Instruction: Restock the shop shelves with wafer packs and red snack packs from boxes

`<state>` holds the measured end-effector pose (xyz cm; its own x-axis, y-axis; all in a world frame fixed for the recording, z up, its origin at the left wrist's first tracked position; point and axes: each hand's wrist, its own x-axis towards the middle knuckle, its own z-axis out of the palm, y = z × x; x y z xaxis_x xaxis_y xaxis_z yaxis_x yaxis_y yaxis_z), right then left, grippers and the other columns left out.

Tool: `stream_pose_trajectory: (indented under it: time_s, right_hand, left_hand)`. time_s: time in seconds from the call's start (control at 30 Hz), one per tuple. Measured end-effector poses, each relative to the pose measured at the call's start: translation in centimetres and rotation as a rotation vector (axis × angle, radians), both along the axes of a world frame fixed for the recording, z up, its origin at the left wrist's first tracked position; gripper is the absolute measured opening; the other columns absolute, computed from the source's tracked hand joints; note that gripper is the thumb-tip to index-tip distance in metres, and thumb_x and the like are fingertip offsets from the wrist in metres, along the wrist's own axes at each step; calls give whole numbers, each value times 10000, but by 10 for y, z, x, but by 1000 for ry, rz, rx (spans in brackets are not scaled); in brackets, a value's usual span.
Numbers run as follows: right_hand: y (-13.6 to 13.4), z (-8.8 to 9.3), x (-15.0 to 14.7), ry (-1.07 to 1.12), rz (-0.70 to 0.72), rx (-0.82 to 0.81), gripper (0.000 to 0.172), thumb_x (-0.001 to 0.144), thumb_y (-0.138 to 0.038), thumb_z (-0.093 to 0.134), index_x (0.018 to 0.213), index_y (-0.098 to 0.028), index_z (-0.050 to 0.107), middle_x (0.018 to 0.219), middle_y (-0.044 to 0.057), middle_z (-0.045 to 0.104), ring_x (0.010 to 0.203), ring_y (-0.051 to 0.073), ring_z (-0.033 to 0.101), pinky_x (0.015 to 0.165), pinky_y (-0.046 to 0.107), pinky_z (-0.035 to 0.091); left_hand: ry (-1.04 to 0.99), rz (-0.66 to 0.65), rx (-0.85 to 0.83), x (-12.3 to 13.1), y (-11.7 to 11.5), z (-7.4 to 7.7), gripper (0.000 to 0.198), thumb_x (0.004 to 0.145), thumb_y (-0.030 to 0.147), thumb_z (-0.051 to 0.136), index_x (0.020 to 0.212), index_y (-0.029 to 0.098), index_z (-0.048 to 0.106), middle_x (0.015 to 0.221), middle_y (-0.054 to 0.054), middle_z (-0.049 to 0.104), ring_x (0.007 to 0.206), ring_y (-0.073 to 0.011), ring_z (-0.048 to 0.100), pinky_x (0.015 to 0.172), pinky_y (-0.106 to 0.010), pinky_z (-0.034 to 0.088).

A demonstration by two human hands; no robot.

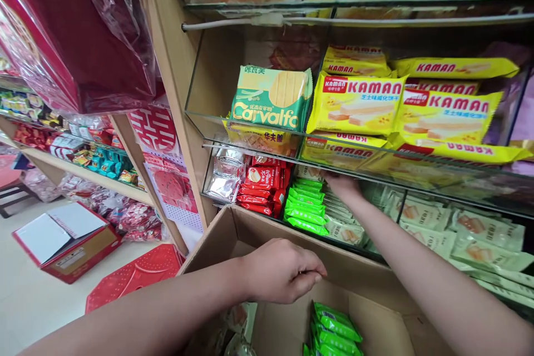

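Observation:
My left hand (283, 270) is curled into a loose fist over the rim of an open cardboard box (233, 233), with nothing visible in it. Several green snack packets (334, 331) lie in the bottom of that box. My right hand (340, 183) reaches under the glass shelf into the lower compartment, beside a stack of green packets (304, 206); its fingers are hidden by the shelf edge. Red packets (262, 189) and silver packets (225, 175) lie to the left of the green stack.
Glass shelf edge (250, 136) carries a green Carvalfo pack (269, 100) and yellow Kaman wafer packs (359, 103). Pale green wafer packs (459, 233) fill the lower right. A wooden upright (175, 94), a red box (67, 242) and a red tray (137, 275) lie left.

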<state>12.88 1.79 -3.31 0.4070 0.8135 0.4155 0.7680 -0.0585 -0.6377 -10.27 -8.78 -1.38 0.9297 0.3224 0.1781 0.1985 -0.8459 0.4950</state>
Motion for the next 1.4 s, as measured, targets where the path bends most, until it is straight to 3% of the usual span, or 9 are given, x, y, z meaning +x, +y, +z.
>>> stream_pose_trajectory:
  time_s: [0.3, 0.5, 0.6, 0.7, 0.83, 1.0, 1.1, 1.23, 1.4]
  right_hand:
    - [-26, 18, -3, -67, -62, -50, 181, 700, -304, 566, 751, -137, 614, 805, 138, 628, 901, 310, 558, 797, 403, 408]
    - [-116, 26, -35, -53, 193, 229, 114, 794, -312, 500, 772, -211, 547, 720, 32, 563, 639, 168, 521, 617, 297, 408]
    - [-173, 0, -64, -181, 678, 249, 106, 811, -217, 497, 709, -235, 522, 653, 3, 513, 593, 136, 491, 556, 262, 392]
    - [-201, -48, -99, -256, 992, -167, 105, 826, -184, 469, 839, -222, 566, 752, 25, 549, 678, 150, 525, 600, 267, 434]
    - [-187, -107, -145, -141, 882, -436, 254, 779, -220, 523, 1023, -155, 547, 982, 91, 550, 932, 214, 503, 819, 336, 424]
    - [-162, -134, -180, -154, 731, -566, 496, 593, -295, 665, 1034, -101, 548, 1060, 148, 526, 982, 297, 467, 828, 393, 409]
    - [-161, -129, -180, -152, 722, -562, 534, 555, -178, 630, 1072, -109, 515, 1093, 141, 534, 983, 284, 493, 809, 356, 422]
    - [-173, -92, -150, 0, 820, -518, 481, 604, -106, 568, 1072, -180, 487, 1010, 56, 599, 904, 207, 557, 762, 273, 424]
    - [-194, -39, -94, 373, 641, -476, 169, 716, -280, 564, 861, -201, 527, 736, -5, 590, 682, 164, 536, 602, 255, 395]
  left_hand:
    - [101, -2, 72, -4, 6, -8, 255, 794, 181, 440, 993, 201, 599, 878, -14, 686, 764, -141, 632, 653, -195, 437]
    - [402, 20, 15, -9, 11, -10, 269, 805, 215, 449, 1030, 189, 594, 983, -68, 663, 883, -204, 610, 728, -267, 435]
    - [631, 74, -62, -13, 17, -16, 299, 771, 194, 479, 1048, 163, 589, 1017, -108, 646, 896, -242, 599, 711, -300, 431]
    - [668, 116, -95, -15, 23, -19, 327, 785, 182, 446, 1088, 147, 565, 1079, -132, 614, 941, -254, 580, 742, -317, 420]
    - [675, 140, -101, -16, 25, -17, 361, 814, 224, 420, 1160, 172, 512, 1114, -112, 599, 997, -238, 556, 797, -313, 406]
    - [702, 173, -82, -23, 23, -14, 383, 789, 226, 437, 1156, 158, 523, 1103, -137, 603, 971, -260, 573, 758, -325, 427]
    - [707, 164, -67, -28, 23, -15, 407, 737, 240, 508, 1139, 187, 539, 1060, -117, 628, 928, -253, 592, 706, -298, 436]
    - [735, 50, -132, -30, 23, -13, 435, 664, 315, 610, 1078, 184, 571, 976, -102, 655, 821, -243, 612, 585, -256, 424]
    - [659, 14, -556, -25, 16, -3, 121, 665, 250, 639, 741, 162, 605, 640, -2, 621, 562, -144, 574, 493, -207, 398]
